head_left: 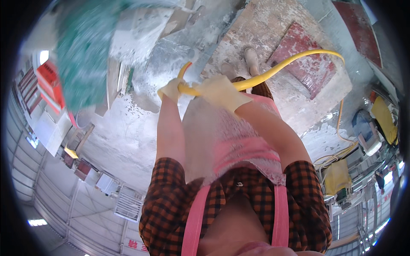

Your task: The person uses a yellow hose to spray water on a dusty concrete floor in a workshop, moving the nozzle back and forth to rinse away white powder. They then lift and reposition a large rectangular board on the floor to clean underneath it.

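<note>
A yellow hose (265,77) runs through both of my hands, which wear cream gloves. My left hand (171,88) is closed round it near its free end, which curves up and shows a reddish tip. Just behind, my right hand (222,90) wraps the same hose, somewhat blurred. From there the hose arcs out to the right and bends down at its far side. Below my hands hangs a blurred grey-beige sheet-like piece (198,136), in front of my wet pink apron (239,149); what it is I cannot tell.
At the upper left is a blurred green surface (85,55), with a red-orange box (50,85) beside it. A worn board (239,38) lies on the wet floor under my boots, with a reddish panel (294,59) on it. Coiled hose (337,155) lies at the right.
</note>
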